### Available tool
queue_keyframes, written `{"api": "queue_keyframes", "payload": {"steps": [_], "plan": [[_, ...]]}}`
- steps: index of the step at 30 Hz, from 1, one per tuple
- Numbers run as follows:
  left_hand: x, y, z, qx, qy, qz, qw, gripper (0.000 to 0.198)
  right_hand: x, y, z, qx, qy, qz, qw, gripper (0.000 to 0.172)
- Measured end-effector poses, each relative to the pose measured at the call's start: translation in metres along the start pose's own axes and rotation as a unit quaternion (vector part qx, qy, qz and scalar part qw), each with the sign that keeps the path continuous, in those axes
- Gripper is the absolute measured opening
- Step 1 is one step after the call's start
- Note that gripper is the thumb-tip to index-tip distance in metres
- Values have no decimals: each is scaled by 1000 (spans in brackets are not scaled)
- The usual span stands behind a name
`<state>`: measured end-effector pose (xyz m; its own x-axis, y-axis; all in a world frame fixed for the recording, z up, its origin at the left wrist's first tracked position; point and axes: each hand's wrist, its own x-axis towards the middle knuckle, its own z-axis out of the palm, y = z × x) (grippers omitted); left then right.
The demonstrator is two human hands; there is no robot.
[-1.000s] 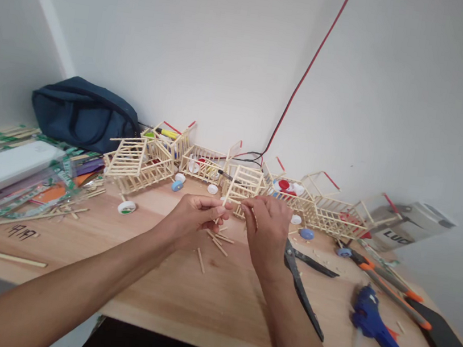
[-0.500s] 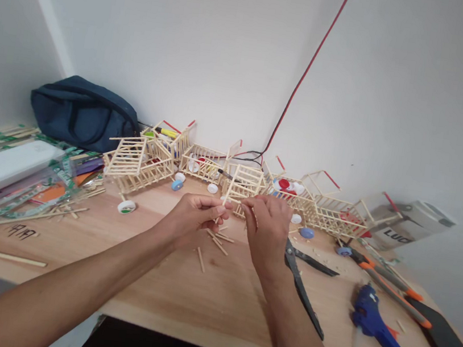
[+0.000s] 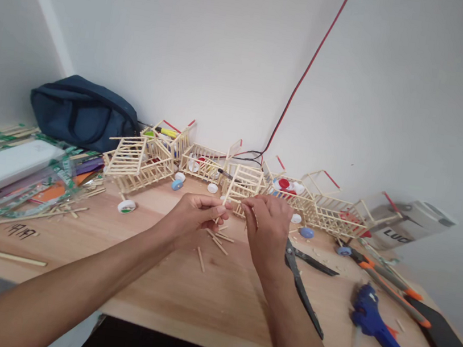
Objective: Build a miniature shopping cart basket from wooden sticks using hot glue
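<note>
My left hand [image 3: 198,215] pinches a short thin wooden stick [image 3: 220,214] between thumb and fingertips. My right hand [image 3: 268,224] is closed in a pinch just to the right, palm down; whatever its fingertips hold is hidden. Right behind both hands stands a small slatted cart made of sticks [image 3: 248,180]. Several cut stick pieces [image 3: 218,242] lie on the wooden table [image 3: 221,304] below the hands. Beside my right wrist lie dark metal shears [image 3: 305,290], partly covered by the arm.
More stick carts [image 3: 140,163] with bottle-cap wheels line the wall. A blue hot glue gun [image 3: 389,339] and orange-handled pliers [image 3: 392,285] lie at right, near a carton [image 3: 413,228]. At left are a navy bag [image 3: 87,113], a white device [image 3: 8,168] and loose sticks.
</note>
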<state>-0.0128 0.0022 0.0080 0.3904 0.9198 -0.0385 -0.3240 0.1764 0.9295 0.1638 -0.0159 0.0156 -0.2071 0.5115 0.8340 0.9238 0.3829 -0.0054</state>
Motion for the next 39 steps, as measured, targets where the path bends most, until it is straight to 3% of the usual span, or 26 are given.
{"api": "queue_keyframes", "payload": {"steps": [39], "plan": [[1, 1, 1, -14, -2, -3, 1000, 40, 2, -1, -2, 3, 13, -15, 1000, 16]]}}
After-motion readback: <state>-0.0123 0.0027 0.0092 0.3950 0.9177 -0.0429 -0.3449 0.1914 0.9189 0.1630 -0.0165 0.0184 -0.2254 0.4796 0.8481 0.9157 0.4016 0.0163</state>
